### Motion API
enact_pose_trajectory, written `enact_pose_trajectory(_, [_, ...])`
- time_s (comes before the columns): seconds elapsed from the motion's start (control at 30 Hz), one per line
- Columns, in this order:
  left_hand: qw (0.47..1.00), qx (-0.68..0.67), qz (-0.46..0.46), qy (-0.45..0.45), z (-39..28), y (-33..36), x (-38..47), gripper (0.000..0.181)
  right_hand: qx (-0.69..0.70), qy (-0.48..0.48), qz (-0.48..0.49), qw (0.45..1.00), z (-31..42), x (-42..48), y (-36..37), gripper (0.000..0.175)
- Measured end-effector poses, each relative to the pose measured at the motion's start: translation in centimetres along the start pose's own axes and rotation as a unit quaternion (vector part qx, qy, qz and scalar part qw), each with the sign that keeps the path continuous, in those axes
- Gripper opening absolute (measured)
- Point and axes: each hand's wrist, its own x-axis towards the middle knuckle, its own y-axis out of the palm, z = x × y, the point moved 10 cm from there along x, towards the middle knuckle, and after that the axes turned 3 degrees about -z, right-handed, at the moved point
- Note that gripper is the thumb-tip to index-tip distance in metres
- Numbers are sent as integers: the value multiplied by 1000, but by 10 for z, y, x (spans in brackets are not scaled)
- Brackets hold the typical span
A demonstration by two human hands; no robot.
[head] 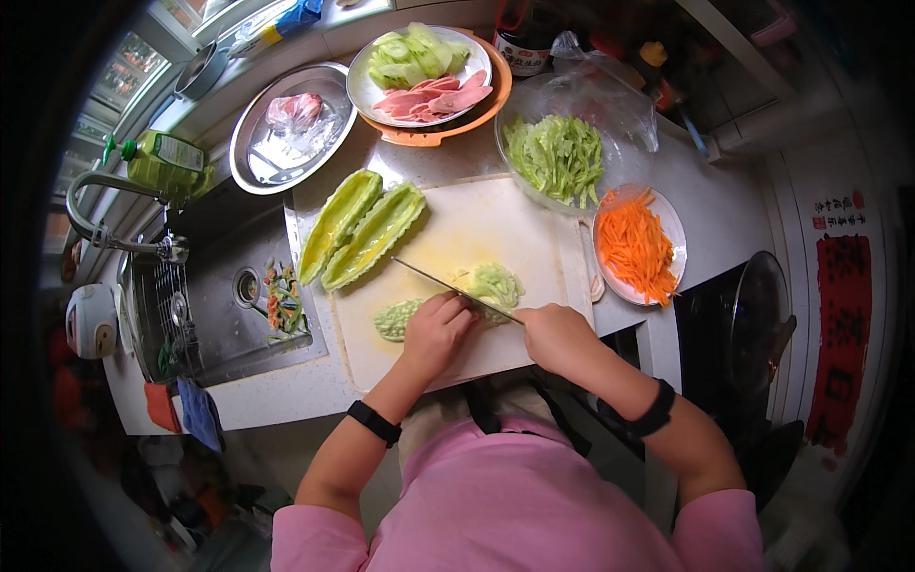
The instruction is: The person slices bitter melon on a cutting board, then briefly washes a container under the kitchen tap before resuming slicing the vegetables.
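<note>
My right hand [560, 334] grips the handle of a kitchen knife [447, 284], whose blade slants up and left across the cutting board [457, 214]. Bent fingers of my left hand [437, 330] press down close beside the blade, on a piece of bitter melon [397, 319] that shows to the left of the hand. Sliced pale green bitter melon [493, 282] lies in a small heap just beyond the blade. Two hollowed bitter melon halves [374, 232] rest cut side up at the board's upper left corner. What lies directly under my left fingertips is hidden.
Shredded carrot [636, 243] fills a white plate [679, 218] at right, beside a clear bowl of green shreds [554, 157]. Behind stand a plate of sliced ham and greens [436, 96] and a metal basin [246, 161]. A sink [214, 336] is left, a glass-lidded pan [761, 322] right.
</note>
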Motion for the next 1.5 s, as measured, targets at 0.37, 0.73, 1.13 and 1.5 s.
enact_pose_trajectory(0.37, [1000, -2, -1, 6, -3, 2, 2, 12, -3, 16, -1, 1000, -4, 12, 24, 15])
enact_pose_trajectory(0.73, [1000, 6, -16, 11, 0, -3, -4, 10, -16, 10, 27, 999, 0, -13, -3, 27])
enact_pose_trajectory(1.13, [1000, -6, -9, 15, 0, -1, 0, 9, 0, 10, -21, 1000, 7, 16, 16, 13])
enact_pose_trajectory(1.5, [1000, -12, -16, 14, 1, -5, -7, 10, -31, 39, 57, 997, -6, -15, 8, 15])
